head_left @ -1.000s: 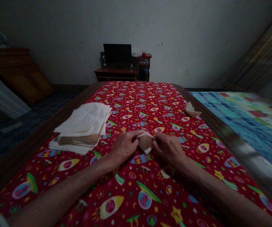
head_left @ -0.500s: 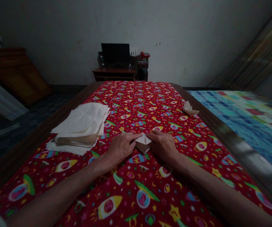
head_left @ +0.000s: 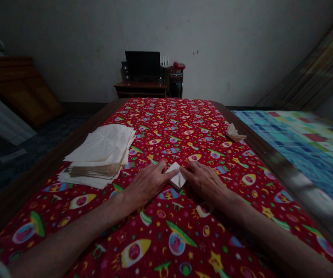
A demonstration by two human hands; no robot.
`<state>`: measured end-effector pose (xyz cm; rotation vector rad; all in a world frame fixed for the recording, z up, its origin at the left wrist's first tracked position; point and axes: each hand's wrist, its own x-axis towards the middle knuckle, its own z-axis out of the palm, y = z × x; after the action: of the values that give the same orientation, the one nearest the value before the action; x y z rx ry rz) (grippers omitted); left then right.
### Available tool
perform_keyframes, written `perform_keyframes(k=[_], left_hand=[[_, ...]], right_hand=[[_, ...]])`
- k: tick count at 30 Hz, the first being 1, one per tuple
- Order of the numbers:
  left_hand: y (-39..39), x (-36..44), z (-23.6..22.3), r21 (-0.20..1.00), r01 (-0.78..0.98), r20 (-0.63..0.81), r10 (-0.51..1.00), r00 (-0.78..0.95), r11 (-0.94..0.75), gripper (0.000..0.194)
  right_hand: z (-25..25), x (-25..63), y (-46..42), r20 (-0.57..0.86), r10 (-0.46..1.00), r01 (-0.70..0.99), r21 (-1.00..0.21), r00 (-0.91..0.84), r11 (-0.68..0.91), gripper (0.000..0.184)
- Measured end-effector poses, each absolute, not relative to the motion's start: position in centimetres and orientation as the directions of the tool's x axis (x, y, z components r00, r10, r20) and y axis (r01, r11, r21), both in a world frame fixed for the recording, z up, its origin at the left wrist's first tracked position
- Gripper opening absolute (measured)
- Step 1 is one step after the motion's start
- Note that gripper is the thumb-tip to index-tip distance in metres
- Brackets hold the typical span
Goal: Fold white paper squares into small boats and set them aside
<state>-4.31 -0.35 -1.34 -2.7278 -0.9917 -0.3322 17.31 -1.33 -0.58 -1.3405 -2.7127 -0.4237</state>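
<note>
White folded paper [head_left: 178, 180] lies on the desk [head_left: 260, 153] midway between the hands, corner pointing near; left hand [head_left: 152, 177] and right hand [head_left: 203, 178] touch it, though whether they pinch, I cannot tell.

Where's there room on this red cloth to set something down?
The cloth shows bare between the paper stack and the folded paper by the right edge, and nearest you between the left forearm and right forearm. It's crowded where the left hand and right hand touch the small paper.
</note>
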Motion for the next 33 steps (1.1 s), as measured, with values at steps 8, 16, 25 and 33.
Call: perform_keyframes(k=[8,16,25,33], left_hand=[[-0.7,-4.6,-1.6,-0.083,0.511,0.396,0.442,0.805,-0.856,0.020],[-0.3,-4.4,-1.7,-0.080,0.556,0.413,0.480,0.774,-0.827,0.019],[-0.2,-4.5,-2.2,0.037,0.540,0.380,0.512,0.771,-0.841,0.023],[0.3,-4.5,-2.4,0.068,0.484,0.321,0.479,0.817,-0.872,0.026]], right_hand=[[-0.7,17.4,-1.4,0.173,0.790,0.808,0.166,-0.588,0.565,0.013],[-0.6,17.6,-2.1,0.267,0.757,0.803,0.191,-0.596,0.565,0.020],[-1.4,18.4,-3.1,0.421,0.640,0.726,0.068,-0.643,0.684,0.015],[-2.2,18.7,-2.5,0.425,0.660,0.722,-0.021,-0.619,0.691,0.017]])
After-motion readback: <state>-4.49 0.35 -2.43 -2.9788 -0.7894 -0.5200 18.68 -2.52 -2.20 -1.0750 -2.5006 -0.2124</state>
